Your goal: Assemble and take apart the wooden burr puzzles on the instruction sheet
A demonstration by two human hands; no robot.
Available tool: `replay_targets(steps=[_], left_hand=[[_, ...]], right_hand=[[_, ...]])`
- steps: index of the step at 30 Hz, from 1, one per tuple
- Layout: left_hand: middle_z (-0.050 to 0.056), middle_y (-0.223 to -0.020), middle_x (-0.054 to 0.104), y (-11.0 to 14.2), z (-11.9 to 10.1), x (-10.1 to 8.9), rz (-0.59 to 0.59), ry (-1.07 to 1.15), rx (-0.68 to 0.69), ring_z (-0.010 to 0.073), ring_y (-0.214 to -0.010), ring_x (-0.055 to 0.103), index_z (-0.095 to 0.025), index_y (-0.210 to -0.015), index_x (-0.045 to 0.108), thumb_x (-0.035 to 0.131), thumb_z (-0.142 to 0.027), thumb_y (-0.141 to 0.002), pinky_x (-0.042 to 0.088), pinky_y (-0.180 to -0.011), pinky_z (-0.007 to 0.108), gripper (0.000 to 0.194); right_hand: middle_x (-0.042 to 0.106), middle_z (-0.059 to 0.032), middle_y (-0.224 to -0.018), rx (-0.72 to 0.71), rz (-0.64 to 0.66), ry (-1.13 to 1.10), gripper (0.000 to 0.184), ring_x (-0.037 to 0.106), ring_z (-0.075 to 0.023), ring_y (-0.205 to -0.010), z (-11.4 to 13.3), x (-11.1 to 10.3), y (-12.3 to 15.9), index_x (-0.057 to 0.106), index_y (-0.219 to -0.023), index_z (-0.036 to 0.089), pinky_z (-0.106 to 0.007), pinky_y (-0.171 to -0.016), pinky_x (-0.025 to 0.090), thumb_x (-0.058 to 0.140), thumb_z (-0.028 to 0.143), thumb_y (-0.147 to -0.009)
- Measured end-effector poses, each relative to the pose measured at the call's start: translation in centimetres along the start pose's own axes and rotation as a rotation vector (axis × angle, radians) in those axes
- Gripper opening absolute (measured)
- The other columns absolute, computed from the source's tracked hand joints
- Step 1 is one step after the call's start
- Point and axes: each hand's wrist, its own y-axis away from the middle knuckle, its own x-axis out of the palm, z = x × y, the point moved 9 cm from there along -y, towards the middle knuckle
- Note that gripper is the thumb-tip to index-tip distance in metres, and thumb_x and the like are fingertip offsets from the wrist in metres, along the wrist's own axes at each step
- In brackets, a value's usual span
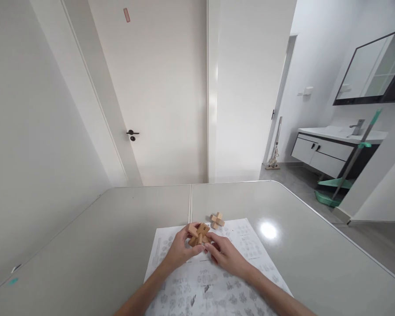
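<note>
Between my two hands is a wooden burr puzzle (200, 233) of interlocking light-brown blocks, one face marked with a "2". My left hand (181, 250) wraps round its left side, thumb along the near edge. Fingers and thumb of my right hand (225, 253) pinch its right side, with the fingertips partly hidden. Just beyond, a smaller cross-shaped wooden puzzle (217, 220) rests at the top edge of a printed sheet (250, 263). The sheet lies under my hands and carries rows of small puzzle drawings.
The grey table (85, 237) has a seam down its middle and rounded far corners. Behind it stands a white door (161, 96) with a black handle (132, 132). To the right are a mop (276, 145), a sink cabinet (325, 149) and a green dustpan (327, 199).
</note>
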Motion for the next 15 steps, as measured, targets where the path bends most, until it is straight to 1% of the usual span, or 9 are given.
replay_targets(steps=[5, 9, 15], left_hand=[[0.012, -0.127, 0.067, -0.04, 0.25, 0.06, 0.005, 0.02, 0.016, 0.0298, -0.116, 0.062, -0.019, -0.132, 0.055, 0.074, -0.037, -0.075, 0.048, -0.1, 0.04, 0.062], [0.012, -0.126, 0.068, 0.08, -0.02, -0.04, -0.003, 0.016, 0.012, 0.0299, -0.115, 0.062, -0.019, -0.13, 0.056, 0.076, -0.039, -0.073, 0.048, -0.1, 0.04, 0.063], [0.011, -0.123, 0.068, 0.25, -0.47, -0.11, -0.001, -0.022, 0.009, 0.0291, -0.113, 0.063, -0.021, -0.13, 0.057, 0.078, -0.04, -0.073, 0.049, -0.098, 0.04, 0.064]], right_hand=[[0.062, -0.0006, -0.077, 0.009, 0.004, -0.001, 0.036, 0.051, -0.0116, -0.051, -0.09, 0.12, -0.05, 0.052, -0.093, 0.021, -0.024, -0.052, 0.04, 0.041, 0.054, -0.1], [0.058, 0.0014, -0.069, 0.005, -0.006, 0.005, 0.035, 0.051, -0.0122, -0.051, -0.11, 0.12, -0.01, 0.051, -0.09, 0.021, -0.024, -0.052, 0.039, 0.042, 0.053, -0.1], [0.048, 0.0052, -0.058, 0.015, -0.012, -0.012, 0.033, 0.047, -0.0132, -0.049, -0.63, 0.04, -0.06, 0.051, -0.092, 0.021, -0.024, -0.05, 0.035, 0.046, 0.053, -0.099]])
